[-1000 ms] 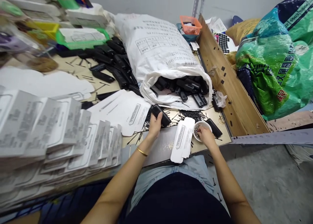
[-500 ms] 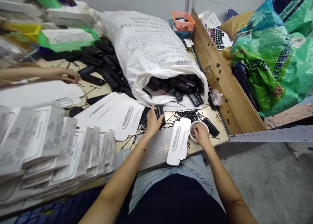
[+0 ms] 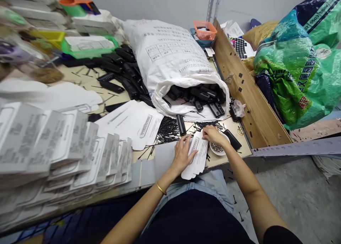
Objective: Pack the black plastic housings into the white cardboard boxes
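My left hand (image 3: 183,154) lies with its fingers apart on the left side of a small stack of white printed cardboard pieces (image 3: 196,162). My right hand (image 3: 215,135) has its fingers bent together at the stack's upper right edge; whatever they hold is hidden. Under the right wrist is a white bowl (image 3: 217,149) of small metal parts. A black plastic case (image 3: 180,125) lies just beyond my left hand, and another black case (image 3: 232,140) sits right of the bowl. Thin black rods (image 3: 168,128) are heaped beyond the hands.
A white woven sack (image 3: 165,48) spills black cases toward me. Printed boxes (image 3: 69,141) are stacked at left, beside flat white cartons (image 3: 133,126). A wooden board (image 3: 247,87) edges the table at right, with a green bag (image 3: 290,66) past it. A blurred person's arm shows far left.
My left hand has let go of the black case and come down to the cardboard stack. My right hand has left the bowl and moved left to the stack's top. The view has shifted slightly.
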The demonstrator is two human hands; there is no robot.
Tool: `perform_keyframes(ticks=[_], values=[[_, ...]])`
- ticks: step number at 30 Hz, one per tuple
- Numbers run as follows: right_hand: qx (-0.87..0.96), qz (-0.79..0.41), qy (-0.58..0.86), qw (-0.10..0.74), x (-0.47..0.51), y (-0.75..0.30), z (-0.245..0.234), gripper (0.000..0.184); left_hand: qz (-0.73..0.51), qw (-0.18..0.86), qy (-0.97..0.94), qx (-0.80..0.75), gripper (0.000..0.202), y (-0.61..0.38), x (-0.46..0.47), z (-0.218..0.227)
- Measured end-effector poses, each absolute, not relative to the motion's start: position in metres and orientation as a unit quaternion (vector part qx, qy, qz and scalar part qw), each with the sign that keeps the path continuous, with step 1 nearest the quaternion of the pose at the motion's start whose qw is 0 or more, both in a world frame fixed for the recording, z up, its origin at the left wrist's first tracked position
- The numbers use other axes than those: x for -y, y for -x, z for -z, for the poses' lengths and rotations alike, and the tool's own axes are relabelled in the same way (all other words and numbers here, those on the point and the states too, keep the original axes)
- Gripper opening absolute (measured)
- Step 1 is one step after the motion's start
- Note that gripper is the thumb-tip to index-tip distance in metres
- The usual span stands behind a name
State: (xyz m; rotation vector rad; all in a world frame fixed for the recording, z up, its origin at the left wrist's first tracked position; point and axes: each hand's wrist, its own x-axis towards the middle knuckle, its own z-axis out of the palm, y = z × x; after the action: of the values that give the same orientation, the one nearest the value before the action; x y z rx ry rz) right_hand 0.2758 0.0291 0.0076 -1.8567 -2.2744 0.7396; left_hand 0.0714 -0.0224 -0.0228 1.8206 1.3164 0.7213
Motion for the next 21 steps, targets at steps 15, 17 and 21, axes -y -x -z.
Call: perform_keyframes(ticks=[15,17,21], values=[[0.751,-0.410,0.477,0.202,-0.015,-0.257,-0.048,0.016,-0.122,0.964,-0.045,-0.233,0.032,-0.062,0.031,-0.036],[0.760,-0.420,0.444,0.220,-0.015,-0.256,-0.048,0.023,-0.143,0.955,-0.039,-0.257,0.030,-0.065,0.035,-0.032],[0.744,-0.433,0.421,0.287,-0.009,-0.251,-0.048,0.031,-0.240,0.906,-0.121,-0.326,0.039,-0.069,0.042,-0.022]])
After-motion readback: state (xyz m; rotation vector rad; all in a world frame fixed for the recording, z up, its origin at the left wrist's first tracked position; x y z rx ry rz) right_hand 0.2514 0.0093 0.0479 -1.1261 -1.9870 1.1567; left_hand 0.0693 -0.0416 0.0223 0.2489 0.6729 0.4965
